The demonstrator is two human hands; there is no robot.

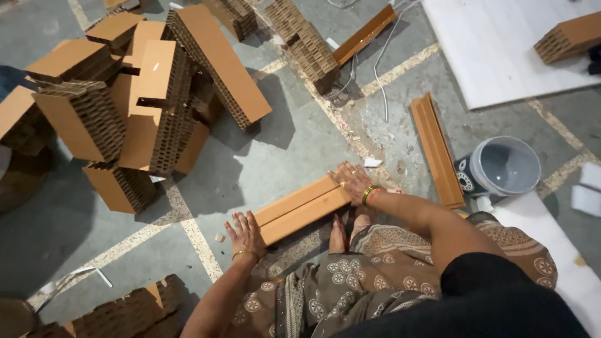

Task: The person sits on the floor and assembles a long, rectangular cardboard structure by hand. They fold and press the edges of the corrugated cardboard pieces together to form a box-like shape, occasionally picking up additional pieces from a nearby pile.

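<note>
The strip (300, 208) (orange-brown, grooved down its length) lay flat on the concrete floor (275, 150), just in front of the squatting person's feet. The left hand (245, 233) pressed on its near end, fingers straight and close together, palm down. The right hand (352, 181) rested on the far end, fingers spread flat, gripping nothing. A second strip (437, 150) lay near, beside a grey bucket (501, 168). Honeycomb blocks (131, 94) were heaped well apart.
</note>
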